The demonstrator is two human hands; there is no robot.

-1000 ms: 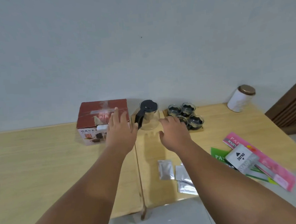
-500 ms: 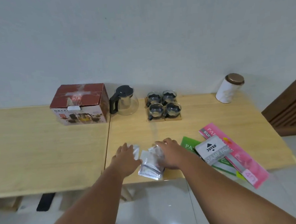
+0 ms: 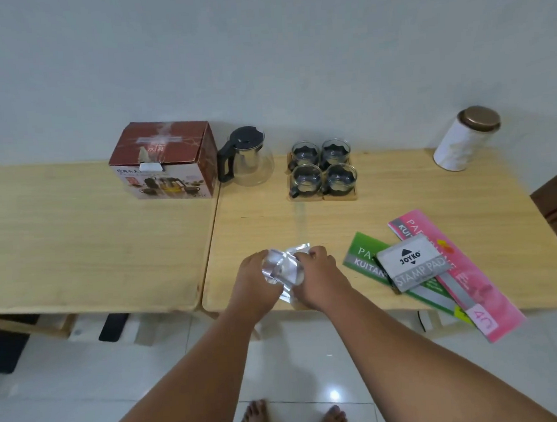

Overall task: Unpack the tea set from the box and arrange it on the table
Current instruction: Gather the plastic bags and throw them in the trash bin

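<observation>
The glass teapot [image 3: 248, 160], clear-bodied with a black lid and black handle, stands upper centre of the frame just beside the box [image 3: 163, 162]; to its right four small glass cups [image 3: 321, 167] in dark holders sit two by two on pale wooden coasters [image 3: 305, 197]; the box is dark red on top, closed with a white tab, and its pale front shows a picture of the set under a line of writing too small to read.

Low in the centre, the left hand [image 3: 252, 284] and right hand [image 3: 320, 276] meet over the table edge; the fingers of both curl round a bunch of shiny silver sachets [image 3: 284, 269].

Right of the hands a grey carton [image 3: 412, 266] reads "JOYKO" and "STAMP PAD"; it lies on a green booklet [image 3: 365, 257] marked "KUITAN" and a pink booklet [image 3: 483, 283]; a white canister [image 3: 465, 140] with a bronze lid stands upper right.

Two light wooden tables [image 3: 77, 242] butt together against a plain pale wall [image 3: 260, 48]; below lie glossy white floor tiles [image 3: 54, 404] and bare feet [image 3: 254, 421].
</observation>
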